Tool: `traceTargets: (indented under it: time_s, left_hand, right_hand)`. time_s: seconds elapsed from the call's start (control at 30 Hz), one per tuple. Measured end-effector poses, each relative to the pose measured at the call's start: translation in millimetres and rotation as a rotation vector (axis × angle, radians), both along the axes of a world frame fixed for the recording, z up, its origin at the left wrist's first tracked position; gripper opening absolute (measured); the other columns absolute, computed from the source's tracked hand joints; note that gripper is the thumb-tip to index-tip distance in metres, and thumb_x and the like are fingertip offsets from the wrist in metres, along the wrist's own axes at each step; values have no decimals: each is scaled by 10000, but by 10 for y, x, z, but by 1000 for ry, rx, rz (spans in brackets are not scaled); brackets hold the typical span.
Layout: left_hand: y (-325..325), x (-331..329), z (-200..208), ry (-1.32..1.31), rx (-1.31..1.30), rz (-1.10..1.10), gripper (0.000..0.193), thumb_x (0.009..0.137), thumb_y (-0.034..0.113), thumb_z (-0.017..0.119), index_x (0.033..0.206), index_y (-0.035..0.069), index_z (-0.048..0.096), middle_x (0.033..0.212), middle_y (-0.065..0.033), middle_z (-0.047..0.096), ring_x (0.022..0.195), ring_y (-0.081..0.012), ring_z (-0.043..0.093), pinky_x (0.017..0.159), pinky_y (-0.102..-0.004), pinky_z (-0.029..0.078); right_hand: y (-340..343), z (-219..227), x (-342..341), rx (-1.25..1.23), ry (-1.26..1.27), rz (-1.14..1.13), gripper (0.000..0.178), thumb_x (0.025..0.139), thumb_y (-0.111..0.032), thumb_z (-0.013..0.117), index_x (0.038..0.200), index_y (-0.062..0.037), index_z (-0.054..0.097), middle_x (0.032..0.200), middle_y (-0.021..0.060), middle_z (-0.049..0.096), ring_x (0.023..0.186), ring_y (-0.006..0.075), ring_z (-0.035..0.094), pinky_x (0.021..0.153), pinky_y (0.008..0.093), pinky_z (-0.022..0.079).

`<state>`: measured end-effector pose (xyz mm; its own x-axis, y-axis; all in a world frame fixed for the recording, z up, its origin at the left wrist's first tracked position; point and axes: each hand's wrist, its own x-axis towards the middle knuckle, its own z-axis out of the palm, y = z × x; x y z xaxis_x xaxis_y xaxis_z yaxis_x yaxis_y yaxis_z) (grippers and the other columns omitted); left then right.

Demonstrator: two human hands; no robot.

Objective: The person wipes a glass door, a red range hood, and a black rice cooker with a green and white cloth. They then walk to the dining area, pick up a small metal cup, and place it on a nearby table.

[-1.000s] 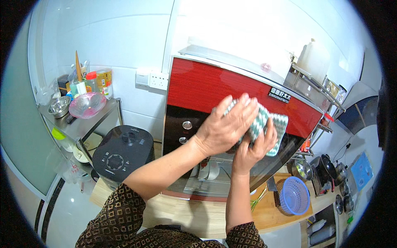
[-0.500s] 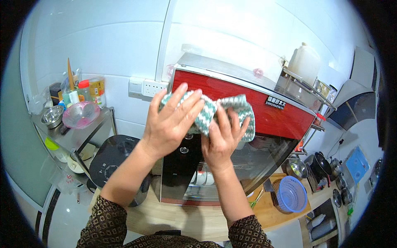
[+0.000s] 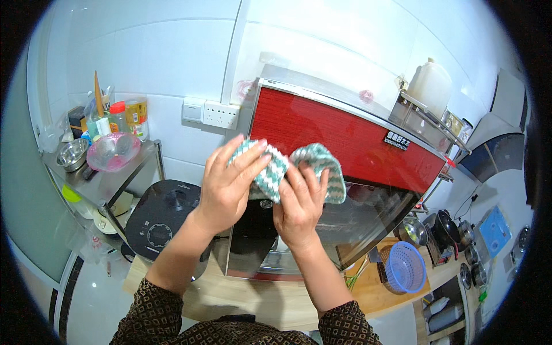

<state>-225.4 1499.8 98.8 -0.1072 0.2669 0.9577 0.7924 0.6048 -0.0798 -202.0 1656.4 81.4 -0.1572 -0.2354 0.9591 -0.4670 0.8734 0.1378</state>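
Observation:
A green and white striped cloth [image 3: 270, 177] is bunched between my two hands, in front of a red-fronted cabinet [image 3: 322, 129] with a dark glass door. My left hand [image 3: 229, 179] presses over the cloth's left part, its fingers bent round the fabric. My right hand [image 3: 300, 201] grips the middle, and a loose fold of cloth stands out beyond its fingertips. Both thumbs are hidden. Through the glass, dishes show faintly behind my right wrist.
To the left, a black rice cooker [image 3: 164, 215] stands by a metal shelf [image 3: 123, 192] with a pink bowl [image 3: 114, 152] and jars. On the right are a purple basket [image 3: 405, 267], pans [image 3: 445, 230] and a white jug [image 3: 430, 86] on a rack.
Both hands have moved slightly down with the cloth. The fabric is folded differently, its right fold drawn in and raised. The view has shifted a little.

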Motion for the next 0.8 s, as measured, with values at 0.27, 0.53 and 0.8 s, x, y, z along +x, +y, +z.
traceTargets:
  time_s: [0.27, 0.53, 0.8]
  left_hand:
    - [53, 40, -913, -49, 87, -10, 351, 748, -5, 540, 1092, 32, 599, 1211, -92, 529, 1129, -326, 455, 905, -435, 400]
    - [160, 231, -1575, -151, 42, 115, 353, 765, 36, 565, 1116, 59, 597, 1242, -60, 510, 1180, -319, 404, 962, -462, 333]
    - [144, 157, -1070, 95, 153, 289, 330, 716, 44, 614, 1044, 77, 626, 1132, -55, 543, 1065, -242, 452, 899, -412, 326]
  right_hand:
    - [8, -696, 153, 42, -90, 11, 207, 725, -73, 577, 917, -105, 647, 1127, 63, 576, 1080, 247, 501, 969, 488, 344]
    - [285, -1256, 188, 182, -145, 42, 219, 669, -106, 635, 884, -142, 652, 1045, 21, 593, 967, 199, 528, 908, 402, 413]
    - [129, -543, 166, -157, -1, -49, 403, 605, -25, 618, 972, -184, 674, 1029, 93, 544, 937, 261, 514, 802, 393, 399]
